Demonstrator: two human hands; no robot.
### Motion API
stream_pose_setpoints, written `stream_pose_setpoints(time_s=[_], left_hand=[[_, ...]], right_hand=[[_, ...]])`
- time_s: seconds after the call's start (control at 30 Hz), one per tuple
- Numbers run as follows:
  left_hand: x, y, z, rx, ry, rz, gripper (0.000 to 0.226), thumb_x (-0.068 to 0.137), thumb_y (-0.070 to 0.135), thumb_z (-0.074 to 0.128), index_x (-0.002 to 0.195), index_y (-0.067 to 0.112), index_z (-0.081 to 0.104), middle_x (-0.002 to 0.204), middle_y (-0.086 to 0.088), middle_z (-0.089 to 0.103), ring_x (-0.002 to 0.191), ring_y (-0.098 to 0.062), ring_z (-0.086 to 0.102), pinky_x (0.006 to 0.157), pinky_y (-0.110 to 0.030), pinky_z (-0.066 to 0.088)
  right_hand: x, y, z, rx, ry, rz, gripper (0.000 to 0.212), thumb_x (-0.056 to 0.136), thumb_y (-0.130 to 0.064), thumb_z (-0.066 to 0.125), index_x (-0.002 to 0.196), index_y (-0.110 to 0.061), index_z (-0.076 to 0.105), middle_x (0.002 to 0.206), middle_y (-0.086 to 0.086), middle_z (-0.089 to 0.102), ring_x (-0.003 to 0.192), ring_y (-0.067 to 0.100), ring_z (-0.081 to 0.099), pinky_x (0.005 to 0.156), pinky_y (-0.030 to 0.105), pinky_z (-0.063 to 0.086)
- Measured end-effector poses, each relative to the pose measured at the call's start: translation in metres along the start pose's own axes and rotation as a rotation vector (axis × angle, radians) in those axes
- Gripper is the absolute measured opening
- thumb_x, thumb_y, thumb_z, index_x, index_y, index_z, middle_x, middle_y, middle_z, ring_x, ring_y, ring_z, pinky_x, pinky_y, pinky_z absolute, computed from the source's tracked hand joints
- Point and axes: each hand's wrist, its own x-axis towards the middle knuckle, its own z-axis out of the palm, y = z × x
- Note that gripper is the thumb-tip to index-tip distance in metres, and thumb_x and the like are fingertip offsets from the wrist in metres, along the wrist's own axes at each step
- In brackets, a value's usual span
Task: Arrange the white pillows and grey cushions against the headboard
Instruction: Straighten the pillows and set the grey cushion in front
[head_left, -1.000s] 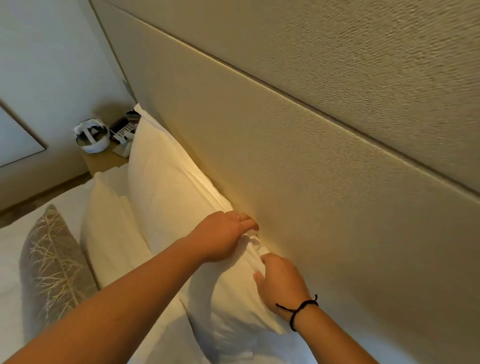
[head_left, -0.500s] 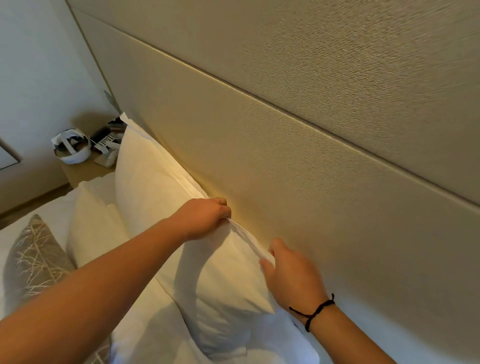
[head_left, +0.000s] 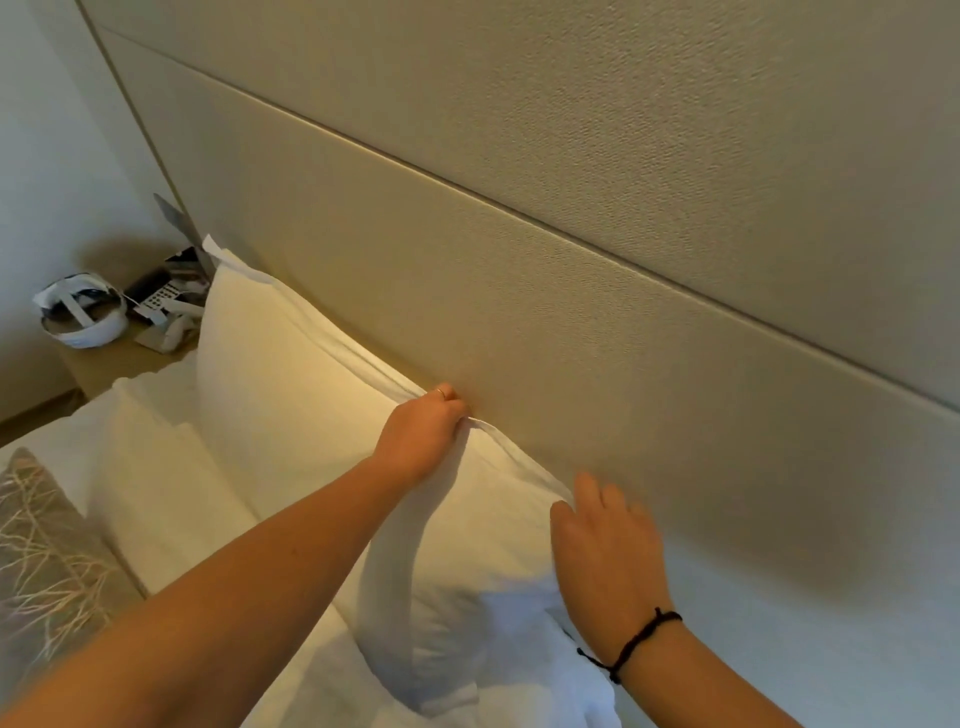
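A large white pillow (head_left: 291, 395) stands upright against the beige padded headboard (head_left: 571, 322). My left hand (head_left: 423, 434) pinches the pillow's top edge where it meets the headboard. My right hand (head_left: 608, 551) rests flat with fingers apart against the pillow's right end, a black cord on its wrist. A second white pillow (head_left: 150, 467) leans in front of the first. A grey cushion with a pale twig pattern (head_left: 47, 561) lies at the lower left, partly cut off by the frame.
A wooden bedside table (head_left: 114, 358) stands at the far left, carrying a white headset (head_left: 78, 317), a phone and small items. White bedding (head_left: 332, 670) covers the mattress below my arms.
My left hand has slid along the pillow's top edge, still pinching it. My right hand has let go of the pillow corner and now lies flat against it.
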Motion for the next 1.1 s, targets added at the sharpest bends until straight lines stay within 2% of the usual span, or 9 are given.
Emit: stream_pose_setpoints(time_s=[0.13, 0.23, 0.3, 0.43, 0.53, 0.87, 0.97, 1.03, 1.1], left_hand=[[-0.002, 0.004, 0.018, -0.016, 0.006, -0.057, 0.022, 0.094, 0.028, 0.055, 0.089, 0.014, 0.071, 0.099, -0.001, 0.05, 0.078, -0.027, 0.063, 0.069, -0.035, 0.052], [-0.004, 0.001, 0.023, -0.039, -0.006, -0.052, 0.016, 0.092, 0.032, 0.06, 0.096, 0.02, 0.069, 0.103, -0.001, 0.052, 0.08, -0.023, 0.063, 0.068, -0.026, 0.044], [-0.006, -0.007, 0.022, -0.014, -0.045, -0.033, 0.016, 0.091, 0.038, 0.059, 0.1, 0.025, 0.062, 0.1, 0.001, 0.056, 0.083, -0.025, 0.063, 0.067, -0.03, 0.044], [-0.01, -0.053, 0.016, 0.181, -0.2, -0.054, 0.035, 0.101, 0.045, 0.032, 0.12, 0.027, 0.055, 0.118, 0.003, 0.064, 0.118, -0.019, 0.053, 0.112, -0.042, 0.029], [-0.009, -0.095, 0.002, 0.281, -0.259, -0.06, 0.037, 0.104, 0.033, 0.023, 0.124, 0.026, 0.053, 0.135, 0.002, 0.054, 0.137, -0.021, 0.036, 0.118, -0.046, 0.017], [0.028, -0.187, -0.044, 0.56, -0.355, -0.135, 0.044, 0.098, 0.017, 0.047, 0.141, 0.024, 0.041, 0.147, -0.004, 0.042, 0.14, -0.024, 0.031, 0.108, -0.043, 0.033], [0.045, -0.209, -0.043, 0.51, -0.433, -0.168, 0.044, 0.102, 0.028, 0.037, 0.144, 0.019, 0.045, 0.152, -0.008, 0.038, 0.142, -0.027, 0.027, 0.115, -0.047, 0.016], [0.057, -0.225, -0.04, 0.46, -0.489, -0.144, 0.044, 0.102, 0.032, 0.036, 0.136, 0.013, 0.055, 0.15, -0.007, 0.043, 0.141, -0.027, 0.027, 0.115, -0.042, 0.007], [0.065, -0.239, -0.038, 0.57, -0.519, -0.062, 0.038, 0.098, 0.027, 0.043, 0.121, 0.006, 0.065, 0.136, -0.009, 0.057, 0.131, -0.026, 0.04, 0.106, -0.024, 0.018]], right_hand=[[0.012, -0.021, 0.02, 0.064, -0.014, -0.14, 0.016, 0.081, -0.029, 0.069, 0.083, -0.015, 0.062, 0.085, 0.005, 0.059, 0.071, 0.025, 0.055, 0.062, 0.038, 0.049], [0.029, -0.032, 0.045, 0.174, -0.299, -0.025, 0.056, 0.094, -0.058, 0.044, 0.128, -0.014, 0.047, 0.115, 0.006, 0.057, 0.099, 0.024, 0.058, 0.081, 0.035, 0.048], [0.034, -0.031, 0.063, 0.258, -0.439, 0.049, 0.066, 0.093, -0.063, 0.039, 0.139, -0.016, 0.037, 0.128, 0.006, 0.053, 0.111, 0.025, 0.056, 0.087, 0.036, 0.049], [0.038, -0.026, 0.084, 0.349, -0.45, 0.126, 0.073, 0.088, -0.073, 0.035, 0.14, -0.022, 0.036, 0.126, 0.001, 0.057, 0.109, 0.021, 0.059, 0.082, 0.035, 0.051], [0.06, -0.035, 0.086, 0.407, -0.404, 0.08, 0.076, 0.089, -0.07, 0.037, 0.147, -0.023, 0.027, 0.134, -0.001, 0.054, 0.113, 0.021, 0.058, 0.089, 0.037, 0.051], [0.168, -0.118, 0.108, 0.438, -0.381, -0.069, 0.059, 0.086, -0.07, 0.043, 0.114, -0.018, 0.051, 0.113, 0.002, 0.058, 0.1, 0.024, 0.057, 0.078, 0.035, 0.048], [0.184, -0.13, 0.121, 0.405, -0.39, -0.035, 0.063, 0.077, -0.08, 0.045, 0.093, -0.02, 0.052, 0.099, 0.0, 0.056, 0.084, 0.022, 0.054, 0.066, 0.033, 0.04], [0.189, -0.135, 0.127, 0.379, -0.401, -0.007, 0.06, 0.076, -0.08, 0.047, 0.072, -0.02, 0.044, 0.085, -0.001, 0.052, 0.072, 0.02, 0.047, 0.06, 0.031, 0.036], [0.19, -0.14, 0.13, 0.357, -0.423, 0.006, 0.057, 0.083, -0.071, 0.051, 0.061, -0.021, 0.036, 0.069, -0.004, 0.045, 0.06, 0.017, 0.042, 0.052, 0.029, 0.03]])
